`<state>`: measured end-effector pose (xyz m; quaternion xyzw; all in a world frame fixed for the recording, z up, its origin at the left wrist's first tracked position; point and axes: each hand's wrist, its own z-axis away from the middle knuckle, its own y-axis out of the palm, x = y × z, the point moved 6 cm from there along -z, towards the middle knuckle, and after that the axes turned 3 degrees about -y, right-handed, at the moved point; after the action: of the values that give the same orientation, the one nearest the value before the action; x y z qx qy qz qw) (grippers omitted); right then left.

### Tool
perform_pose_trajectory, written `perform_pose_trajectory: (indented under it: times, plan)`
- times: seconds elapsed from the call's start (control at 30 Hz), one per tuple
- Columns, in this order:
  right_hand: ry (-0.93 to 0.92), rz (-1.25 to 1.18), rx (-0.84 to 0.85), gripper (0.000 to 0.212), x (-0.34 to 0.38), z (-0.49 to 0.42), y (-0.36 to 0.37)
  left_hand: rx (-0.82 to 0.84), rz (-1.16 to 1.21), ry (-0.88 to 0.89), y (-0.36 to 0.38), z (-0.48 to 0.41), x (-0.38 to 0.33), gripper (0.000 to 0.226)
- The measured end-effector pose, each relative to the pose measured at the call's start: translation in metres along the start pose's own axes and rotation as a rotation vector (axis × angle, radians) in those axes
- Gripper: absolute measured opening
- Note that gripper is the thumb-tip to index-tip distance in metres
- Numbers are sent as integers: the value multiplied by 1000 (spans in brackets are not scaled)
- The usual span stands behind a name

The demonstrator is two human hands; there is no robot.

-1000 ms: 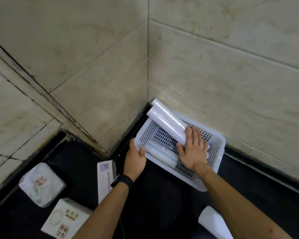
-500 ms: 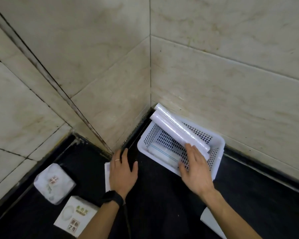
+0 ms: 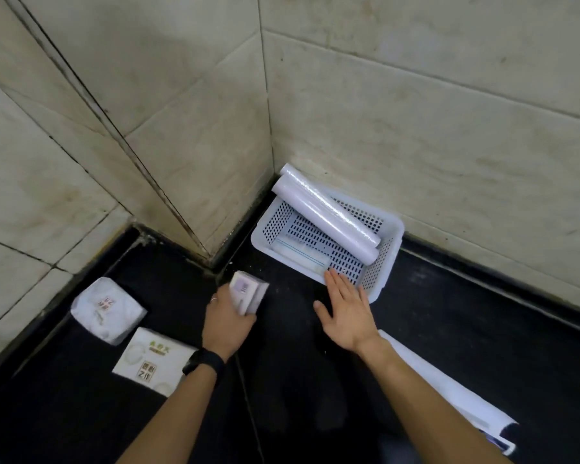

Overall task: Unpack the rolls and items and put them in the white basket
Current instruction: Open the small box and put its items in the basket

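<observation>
The white perforated basket (image 3: 390, 259) stands on the dark floor in the wall corner. Two long white rolls (image 3: 325, 214) lie slanted across it, their upper ends sticking out over the rim. A flat white pack with a blue line (image 3: 300, 254) lies on the basket's bottom. My left hand (image 3: 226, 318) grips a long white box with a purple label (image 3: 246, 291), lifted off the floor left of the basket. My right hand (image 3: 347, 308) hovers flat with fingers apart, fingertips at the basket's near rim, holding nothing.
A soft white tissue pack (image 3: 108, 309) and a white printed box (image 3: 151, 360) lie on the floor at the left. An opened white carton (image 3: 449, 393) lies under my right forearm. Marble walls close the corner behind the basket.
My left hand has picked the long purple-labelled box up from the floor. My right hand has drawn back out of the basket, leaving the rolls resting there.
</observation>
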<state>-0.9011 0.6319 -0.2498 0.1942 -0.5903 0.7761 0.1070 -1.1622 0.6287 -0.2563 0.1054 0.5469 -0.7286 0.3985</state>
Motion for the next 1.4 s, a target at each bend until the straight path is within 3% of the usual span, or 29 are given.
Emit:
perform_pose_trajectory:
  times: [0.13,0.27,0.4,0.53,0.67,0.87,1.1,1.23,1.4]
  plan:
    - [89,-490,-62,80,4,27,-34,78,-27,248,10,51,-46,57]
    - [135,-943,-19,79,2,86,-51,131,-40,458,23,106,-82,56]
    - [153,-1034,-24,71,-13,140,-54,137,-143,675,39,149,-105,61]
    - [233,-1039,-112,55,-36,183,-47,174,-295,812,58,182,-117,67]
    - [303,-1036,-207,52,-52,211,-39,168,-296,905,73,211,-123,63]
    - [328,-1058,-236,55,-68,237,-33,227,-326,874,89,230,-125,59]
    - [346,-1079,-302,39,-86,247,-32,299,-319,802,103,234,-122,64]
    - [366,-1272,-311,16,-91,251,-33,318,-271,747,102,234,-118,63]
    - [414,-1366,-379,18,-100,255,-36,319,-192,682,95,235,-118,66]
